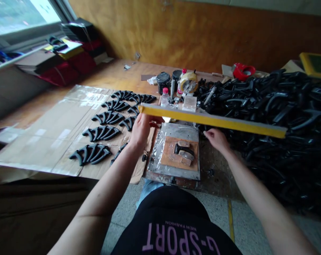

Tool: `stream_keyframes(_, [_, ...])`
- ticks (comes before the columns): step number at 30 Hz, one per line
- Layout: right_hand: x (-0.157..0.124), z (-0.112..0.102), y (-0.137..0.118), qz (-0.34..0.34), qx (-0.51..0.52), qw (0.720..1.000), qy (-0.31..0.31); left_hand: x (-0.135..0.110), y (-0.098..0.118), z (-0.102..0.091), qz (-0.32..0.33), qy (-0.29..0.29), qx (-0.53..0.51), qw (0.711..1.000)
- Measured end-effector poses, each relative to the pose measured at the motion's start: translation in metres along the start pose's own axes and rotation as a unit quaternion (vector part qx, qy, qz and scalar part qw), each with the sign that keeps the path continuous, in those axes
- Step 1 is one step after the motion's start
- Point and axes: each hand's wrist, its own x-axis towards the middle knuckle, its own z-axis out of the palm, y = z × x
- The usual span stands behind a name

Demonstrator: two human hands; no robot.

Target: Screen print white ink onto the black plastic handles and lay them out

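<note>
The tabletop [118, 72] carries a heap of glossy black handles [258, 109] on my right and a cardboard sheet [51, 120] with fanned rows of them on my left. A yellow bar [213, 119] crosses above the metal plate [180, 129] before me. My left hand [141, 129] has curled fingers partly hidden; my right hand [217, 139], fingers bunched, is beside the heap. I can't tell whether either grips anything. One black piece [185, 148] sits on the plate's wooden board [168, 157].
</note>
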Motion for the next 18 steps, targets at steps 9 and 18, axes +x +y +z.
stream_keyframes(9, [-0.064, 0.062, -0.063, -0.059, -0.166, 0.969, -0.172, -0.072, -0.042, 0.020, -0.185, -0.086, -0.030, 0.978])
stream_keyframes(18, [-0.105, 0.093, -0.181, -0.345, 0.001, 0.927, -0.149, -0.155, -0.123, -0.004, -0.338, 0.183, -0.220, 0.897])
